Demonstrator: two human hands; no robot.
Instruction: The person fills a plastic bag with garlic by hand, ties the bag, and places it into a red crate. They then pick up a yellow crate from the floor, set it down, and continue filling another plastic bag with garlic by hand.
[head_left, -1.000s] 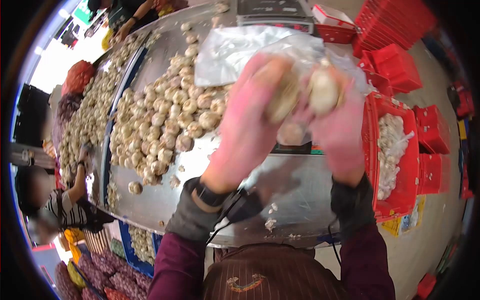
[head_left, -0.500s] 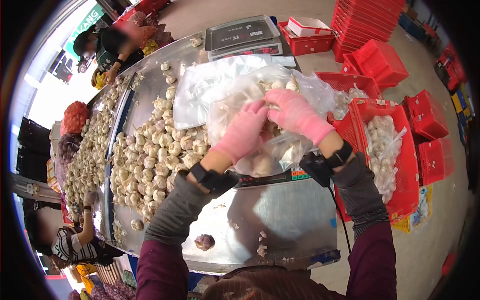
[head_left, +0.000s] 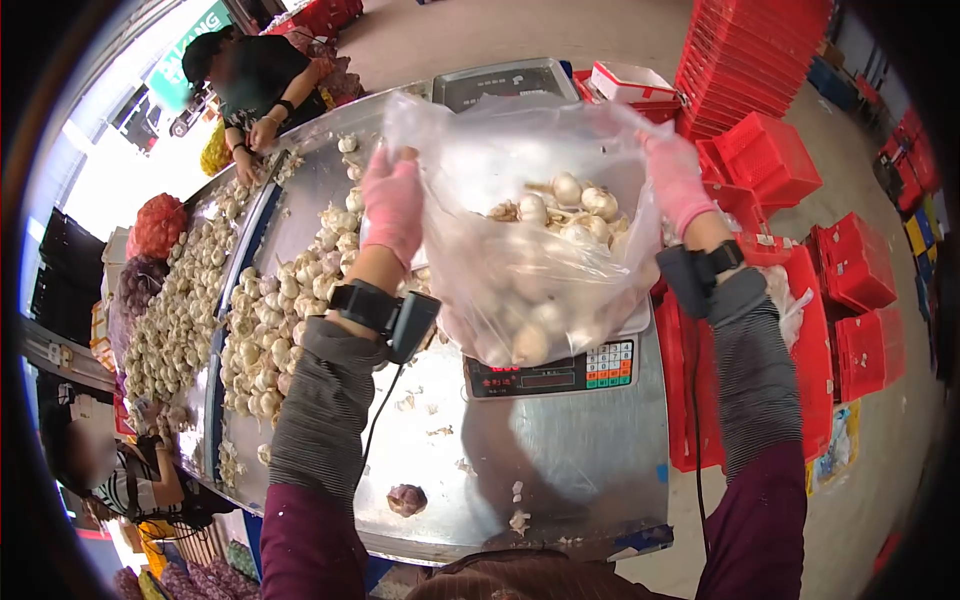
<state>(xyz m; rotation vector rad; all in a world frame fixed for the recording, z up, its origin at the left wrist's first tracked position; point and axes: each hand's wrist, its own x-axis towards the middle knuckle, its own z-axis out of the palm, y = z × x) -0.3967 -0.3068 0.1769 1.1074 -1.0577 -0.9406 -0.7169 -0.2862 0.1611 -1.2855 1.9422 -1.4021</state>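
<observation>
The plastic bag (head_left: 460,275) sits over the scale (head_left: 545,382), mouth spread between left hand (head_left: 393,205) at 10 o'clock and right hand (head_left: 680,180) at 2, fingers gripping its rim; garlic (head_left: 598,203) inside, toward 6.

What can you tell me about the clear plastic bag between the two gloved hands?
The clear, thin plastic bag is wrinkled and bulging with pale, rounded garlic bulbs. Its mouth is open, showing several bulbs directly. The pink-gloved left hand and pink-gloved right hand hold opposite sides of the rim. Its bottom sits over an electronic scale with a black keypad panel; whether that bears the full weight is unclear.
</observation>
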